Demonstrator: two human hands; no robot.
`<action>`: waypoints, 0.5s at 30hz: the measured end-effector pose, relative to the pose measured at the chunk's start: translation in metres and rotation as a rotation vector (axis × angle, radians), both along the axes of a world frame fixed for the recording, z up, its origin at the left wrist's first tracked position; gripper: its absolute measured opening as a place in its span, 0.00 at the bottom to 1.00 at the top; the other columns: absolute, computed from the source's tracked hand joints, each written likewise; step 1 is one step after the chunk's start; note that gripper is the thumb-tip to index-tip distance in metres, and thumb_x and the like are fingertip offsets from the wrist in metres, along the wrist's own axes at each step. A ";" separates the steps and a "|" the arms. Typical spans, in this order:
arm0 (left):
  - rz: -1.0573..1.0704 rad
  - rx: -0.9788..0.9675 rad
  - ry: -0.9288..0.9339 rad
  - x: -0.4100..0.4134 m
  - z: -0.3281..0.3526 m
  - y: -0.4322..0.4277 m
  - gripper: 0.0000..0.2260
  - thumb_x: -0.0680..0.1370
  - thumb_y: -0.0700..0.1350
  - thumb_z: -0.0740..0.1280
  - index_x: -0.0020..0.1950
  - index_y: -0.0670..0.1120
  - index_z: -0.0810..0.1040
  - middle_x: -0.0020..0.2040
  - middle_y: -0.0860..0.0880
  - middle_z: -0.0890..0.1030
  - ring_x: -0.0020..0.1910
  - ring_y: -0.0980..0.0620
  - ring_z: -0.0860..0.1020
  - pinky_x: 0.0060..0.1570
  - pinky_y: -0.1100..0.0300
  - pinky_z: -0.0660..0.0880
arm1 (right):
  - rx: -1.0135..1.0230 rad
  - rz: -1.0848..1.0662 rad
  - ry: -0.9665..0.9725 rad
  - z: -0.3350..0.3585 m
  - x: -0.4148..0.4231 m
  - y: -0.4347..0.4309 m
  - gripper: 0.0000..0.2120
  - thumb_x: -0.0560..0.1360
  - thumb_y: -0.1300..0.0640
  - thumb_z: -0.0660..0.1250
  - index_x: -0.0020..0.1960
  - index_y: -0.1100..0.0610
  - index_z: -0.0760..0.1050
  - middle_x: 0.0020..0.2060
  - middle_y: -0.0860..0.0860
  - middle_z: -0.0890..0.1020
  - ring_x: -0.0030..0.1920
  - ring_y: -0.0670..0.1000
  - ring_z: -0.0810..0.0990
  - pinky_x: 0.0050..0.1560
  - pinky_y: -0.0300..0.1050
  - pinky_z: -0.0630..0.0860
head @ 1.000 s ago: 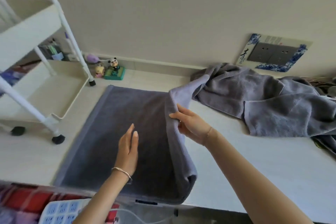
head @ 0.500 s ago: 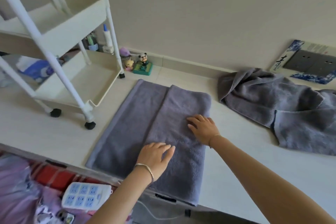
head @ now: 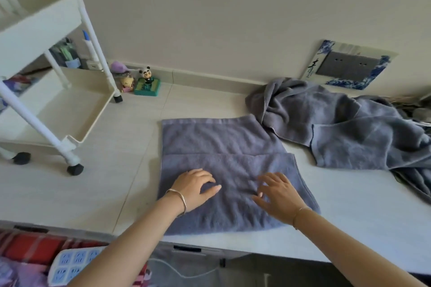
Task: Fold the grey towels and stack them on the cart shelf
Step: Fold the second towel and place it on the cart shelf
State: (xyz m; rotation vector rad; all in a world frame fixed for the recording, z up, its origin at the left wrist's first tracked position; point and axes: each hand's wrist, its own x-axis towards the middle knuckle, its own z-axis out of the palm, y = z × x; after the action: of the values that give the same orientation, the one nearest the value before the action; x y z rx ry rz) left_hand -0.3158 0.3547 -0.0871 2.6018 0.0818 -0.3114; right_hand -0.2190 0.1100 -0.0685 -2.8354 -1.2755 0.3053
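Observation:
A grey towel (head: 219, 140) lies flat on the pale surface in front of me, folded so a doubled layer covers its near half. My left hand (head: 193, 185) presses on that layer with spread fingers. My right hand (head: 277, 190) rests on it a little to the right, fingers loosely spread. A heap of unfolded grey towels (head: 338, 123) lies at the right, touching the folded towel's far right corner. The white wheeled cart (head: 70, 100) stands at the left, its lower shelf bare.
Small figurines (head: 147, 80) stand against the wall beside the cart's wheel. A blue-framed socket plate (head: 347, 65) sits on the wall above the heap. A blue-white power strip (head: 72, 263) lies below the surface's near edge on red-patterned cloth.
The towel now lies crosswise to me rather than lengthwise. Both hands have shifted onto its near folded layer, and the view has swung left to right.

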 end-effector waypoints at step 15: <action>0.028 0.294 0.124 0.012 -0.013 0.001 0.60 0.49 0.82 0.33 0.76 0.54 0.39 0.78 0.54 0.43 0.76 0.48 0.43 0.71 0.40 0.42 | 0.191 -0.342 0.182 -0.013 0.043 -0.048 0.33 0.71 0.38 0.67 0.72 0.47 0.62 0.72 0.47 0.63 0.72 0.51 0.61 0.74 0.53 0.53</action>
State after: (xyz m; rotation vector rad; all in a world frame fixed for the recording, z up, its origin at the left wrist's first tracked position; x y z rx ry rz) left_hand -0.3033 0.3561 -0.1003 2.8660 0.2227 -0.4820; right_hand -0.1764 0.0621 -0.0811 -2.7212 -0.7282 0.3952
